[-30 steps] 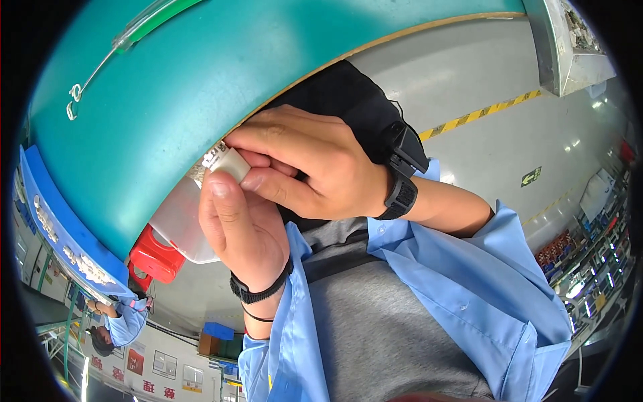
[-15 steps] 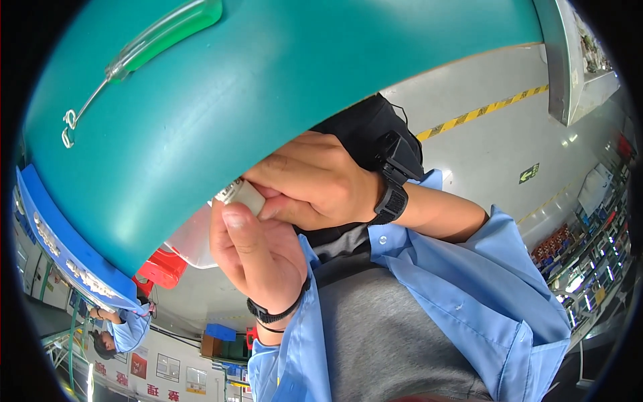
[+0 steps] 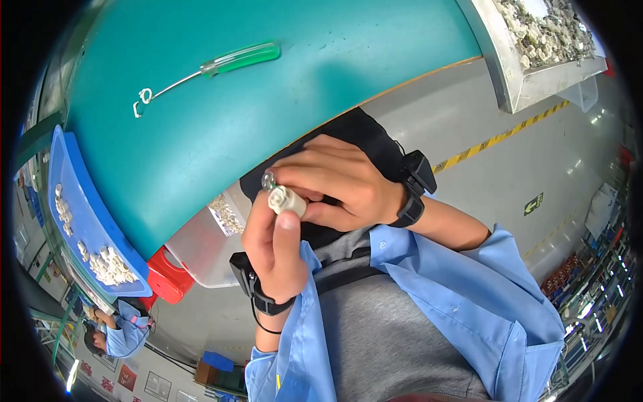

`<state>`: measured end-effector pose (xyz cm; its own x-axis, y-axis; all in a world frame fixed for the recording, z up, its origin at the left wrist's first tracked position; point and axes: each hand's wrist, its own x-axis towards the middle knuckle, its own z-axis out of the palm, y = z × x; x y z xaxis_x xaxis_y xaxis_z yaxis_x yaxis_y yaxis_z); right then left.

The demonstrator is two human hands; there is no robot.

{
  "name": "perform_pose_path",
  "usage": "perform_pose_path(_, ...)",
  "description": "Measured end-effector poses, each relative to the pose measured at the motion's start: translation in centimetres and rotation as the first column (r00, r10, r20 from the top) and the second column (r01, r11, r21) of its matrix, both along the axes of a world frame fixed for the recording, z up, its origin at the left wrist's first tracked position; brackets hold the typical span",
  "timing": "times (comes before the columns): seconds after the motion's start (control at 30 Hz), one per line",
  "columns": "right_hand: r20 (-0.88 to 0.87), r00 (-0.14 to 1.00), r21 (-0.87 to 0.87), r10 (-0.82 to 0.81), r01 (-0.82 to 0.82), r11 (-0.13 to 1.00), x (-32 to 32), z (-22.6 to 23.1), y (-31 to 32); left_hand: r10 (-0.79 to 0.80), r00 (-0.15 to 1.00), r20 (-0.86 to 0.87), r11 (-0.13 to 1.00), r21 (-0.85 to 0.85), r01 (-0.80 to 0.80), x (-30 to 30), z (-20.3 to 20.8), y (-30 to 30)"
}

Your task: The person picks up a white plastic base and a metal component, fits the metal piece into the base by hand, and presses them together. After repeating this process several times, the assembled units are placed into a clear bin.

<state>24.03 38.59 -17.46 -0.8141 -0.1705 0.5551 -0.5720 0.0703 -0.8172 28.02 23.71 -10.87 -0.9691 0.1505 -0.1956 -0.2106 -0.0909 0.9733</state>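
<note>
Beside the green table (image 3: 201,147), right hand (image 3: 348,182) and left hand (image 3: 273,246) have fingers clamped on a white cylindrical piece (image 3: 289,203). Its ringed end faces up and toward the table edge; long axis slants down, away from that edge.

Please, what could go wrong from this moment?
The small white cylindrical part, apparently hard plastic, is pinched between the left hand and right hand beyond the edge of the teal table; it might slip and fall. The tiny shiny round piece, perhaps metal, beside its end could drop and be hard to find. Bumping the table might shift the green-handled tool with a thin metal shaft, disturbing the small white curved pieces at its tip.
</note>
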Motion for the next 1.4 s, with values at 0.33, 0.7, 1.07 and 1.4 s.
perform_pose_path(0.33, 0.053, 0.996, 0.056, -0.078, 0.075, 0.996, 0.1, -0.3, -0.8, 0.108, 0.994, 0.015, 0.991, -0.083, -0.106, -1.0, -0.7, 1.2)
perform_pose_path(0.7, 0.11, 0.989, 0.044, -0.101, 0.096, 0.994, -0.3, 0.2, -1.1, 0.16, 0.987, 0.024, 0.983, -0.095, -0.157, -1.5, -0.7, 1.5)
perform_pose_path(1.07, 0.119, 0.986, 0.038, -0.119, 0.115, 0.993, 0.0, -0.3, -1.3, 0.159, 0.987, 0.035, 0.979, -0.135, -0.153, -1.4, -0.8, 1.4)
perform_pose_path(1.4, 0.054, 0.985, 0.052, -0.161, 0.158, 0.986, -0.3, 0.8, -0.6, 0.16, 0.987, 0.028, 0.984, -0.089, -0.157, -2.1, 0.6, 2.1)
